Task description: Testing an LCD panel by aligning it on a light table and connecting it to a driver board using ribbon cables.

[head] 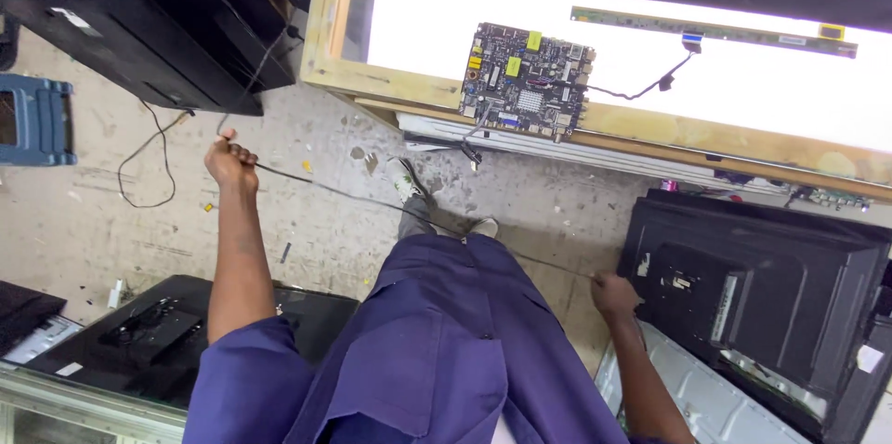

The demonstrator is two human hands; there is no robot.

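Left hand (230,162) raised, fingers curled tight around a thin black cable (372,198). Cable stretched taut across the floor (316,230), over the legs, to the right hand (615,295), closed on its other end beside a black panel (771,305).

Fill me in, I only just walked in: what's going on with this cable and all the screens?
A person in blue work clothes stands on a concrete floor holding a thin black cable stretched between both hands. The left hand grips it out to the side, the right hand holds it near a black television back cover. Ahead, a circuit board lies on a lit white panel in a wooden frame. Another dark set lies at lower left.
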